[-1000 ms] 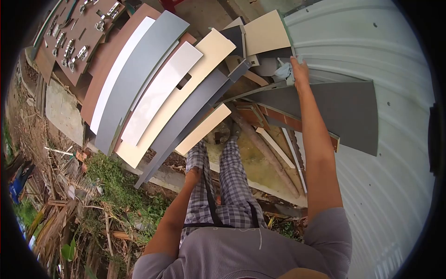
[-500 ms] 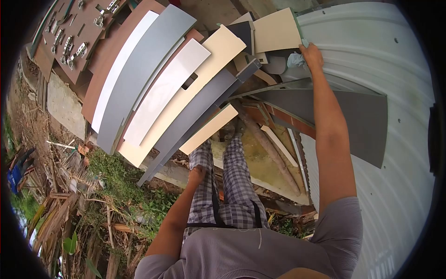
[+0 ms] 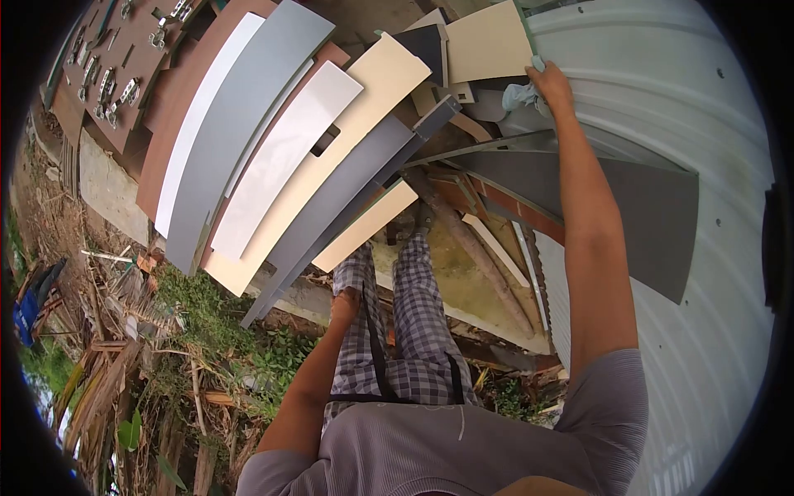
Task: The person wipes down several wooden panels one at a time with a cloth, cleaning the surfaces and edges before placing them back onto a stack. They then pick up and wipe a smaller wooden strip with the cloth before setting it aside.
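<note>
A ribbed metal sheet (image 3: 711, 273) is filling the right side, with a dark grey panel (image 3: 649, 219) lying across its edge. Long boards (image 3: 273, 149) are fanning out on the left in grey, white, cream and brown. The right hand (image 3: 552, 84) is reaching far forward, its fingers closing around a pale blue cloth (image 3: 523, 96), which is sitting against the sheet's edge just below a beige board (image 3: 488, 41). The left hand (image 3: 343, 309) is hanging against the checked trousers (image 3: 413, 331); I cannot tell how its fingers are lying.

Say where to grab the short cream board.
Probably pinch the short cream board at its lower end, from the side facing the legs: that end and long edge lie bare, while grey strips crowd its other edge; left hand hangs nearest, right hand holds a cloth.
</note>
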Demonstrator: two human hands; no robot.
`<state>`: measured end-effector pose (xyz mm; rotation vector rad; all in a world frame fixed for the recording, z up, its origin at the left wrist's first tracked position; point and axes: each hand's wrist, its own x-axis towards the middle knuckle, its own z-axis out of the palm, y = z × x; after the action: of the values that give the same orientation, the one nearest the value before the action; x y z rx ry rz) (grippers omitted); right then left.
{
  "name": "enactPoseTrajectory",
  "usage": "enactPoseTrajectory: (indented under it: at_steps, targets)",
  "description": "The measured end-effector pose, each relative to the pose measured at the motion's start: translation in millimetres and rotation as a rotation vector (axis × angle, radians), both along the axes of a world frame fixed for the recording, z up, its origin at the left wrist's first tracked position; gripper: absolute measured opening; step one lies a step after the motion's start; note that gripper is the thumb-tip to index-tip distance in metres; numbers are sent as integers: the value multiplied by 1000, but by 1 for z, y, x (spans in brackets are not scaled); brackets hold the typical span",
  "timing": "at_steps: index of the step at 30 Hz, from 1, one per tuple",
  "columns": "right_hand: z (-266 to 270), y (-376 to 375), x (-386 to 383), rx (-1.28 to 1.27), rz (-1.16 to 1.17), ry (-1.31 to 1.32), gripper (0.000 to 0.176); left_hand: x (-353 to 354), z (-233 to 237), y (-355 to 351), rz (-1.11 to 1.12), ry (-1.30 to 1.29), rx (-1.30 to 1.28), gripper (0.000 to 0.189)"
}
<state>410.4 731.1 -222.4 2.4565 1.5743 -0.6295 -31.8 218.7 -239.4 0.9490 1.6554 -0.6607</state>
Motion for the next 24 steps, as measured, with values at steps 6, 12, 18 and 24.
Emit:
enactPoseTrajectory:
  at_steps: [6,12,18,24]
  targets:
    - [-2,-6,2,32,27,37,52,-1,-10,-14,-110,-18,88,42]
    - [15,-13,-13,40,13,27,51,5,-1,2,-36,-46,109,36]
    - [2,-31,-16,193,-180,75,54,4,1,3,-76,-15,117,33]
    - [-34,-123,-56,211,-390,358,55,-1,-17,-11,-173,-5,31,33]
